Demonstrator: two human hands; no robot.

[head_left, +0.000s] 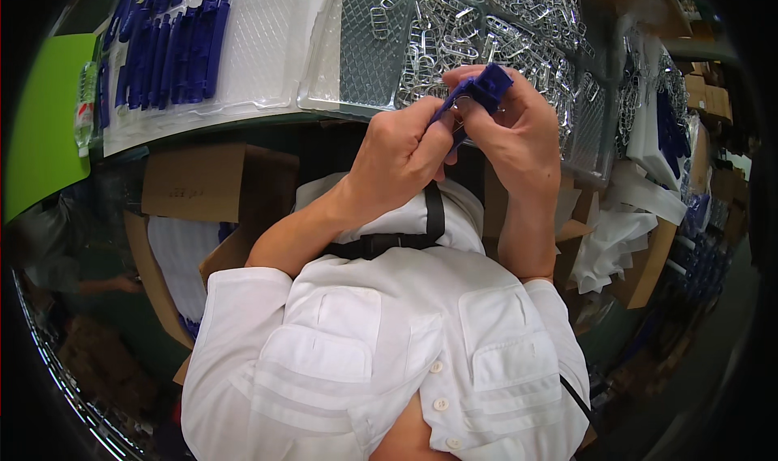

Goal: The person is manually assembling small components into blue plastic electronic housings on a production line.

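A long dark-blue plastic part [489,88] is held up between both hands, in front of the table edge. My left hand [401,145] is closed on its lower end, with thumb and fingers pinching it. The fingers of my right hand [523,129] wrap round the upper end, the thumb pressed against it. Whether a metal piece sits in the part is hidden by my fingers. Just beyond the hands, shiny wire clips [442,48] lie heaped in a clear compartmented tray [356,104].
More blue plastic parts [174,52] lie in rows on another clear tray [259,64] at left, near a bottle [84,108] and a green board [44,129]. Open cardboard boxes [194,181] stand below the table, one holding white sheets [616,246]. Another person's hand [123,283] shows far left.
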